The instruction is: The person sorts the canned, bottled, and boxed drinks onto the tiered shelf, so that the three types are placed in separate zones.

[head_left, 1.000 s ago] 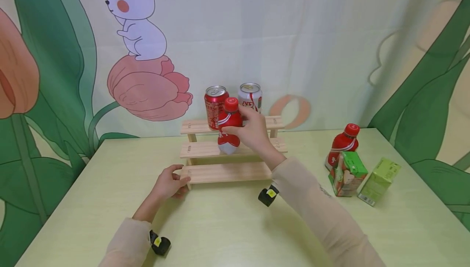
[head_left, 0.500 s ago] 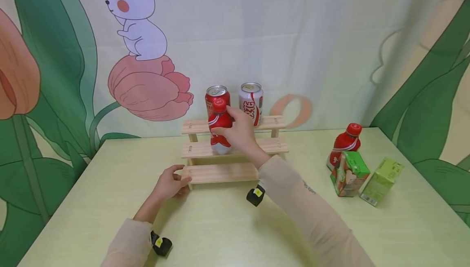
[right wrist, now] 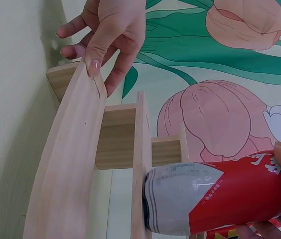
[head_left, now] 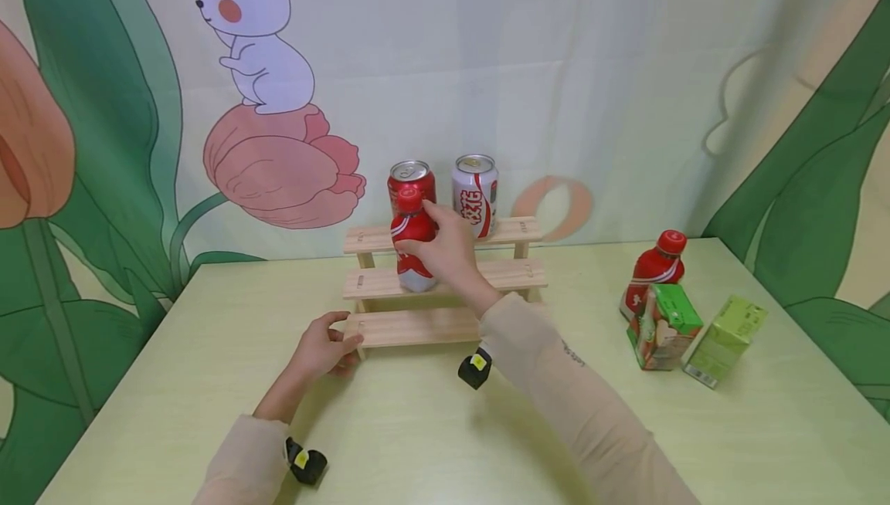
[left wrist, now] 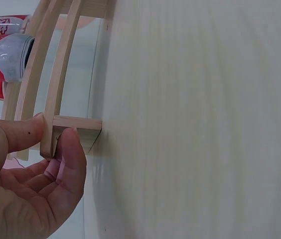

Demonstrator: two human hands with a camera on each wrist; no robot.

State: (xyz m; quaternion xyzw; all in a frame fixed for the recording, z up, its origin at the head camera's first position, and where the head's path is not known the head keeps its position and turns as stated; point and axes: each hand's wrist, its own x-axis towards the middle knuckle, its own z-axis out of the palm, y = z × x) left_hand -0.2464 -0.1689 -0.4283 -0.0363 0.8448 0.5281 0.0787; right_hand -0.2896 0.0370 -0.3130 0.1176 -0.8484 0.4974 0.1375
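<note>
The right hand (head_left: 450, 250) has its grip clamped on one of two red bottles (head_left: 412, 241), standing on the middle step of the three-step rack (head_left: 445, 277). The left hand (head_left: 321, 349) pinches the bottom step's end. Two cans (head_left: 476, 193) sit on top; two cartons (head_left: 664, 327) rest on the bench (head_left: 417, 428).

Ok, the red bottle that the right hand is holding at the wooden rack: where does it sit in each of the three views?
Head view: the red bottle is centre frame, upright on the middle step, gripped by the right hand.
Left wrist view: top left corner, lying sideways in the picture.
Right wrist view: bottom right, its pale base against the step's edge.
Shared landmark: the wooden rack, whose lowest step the left hand pinches.
</note>
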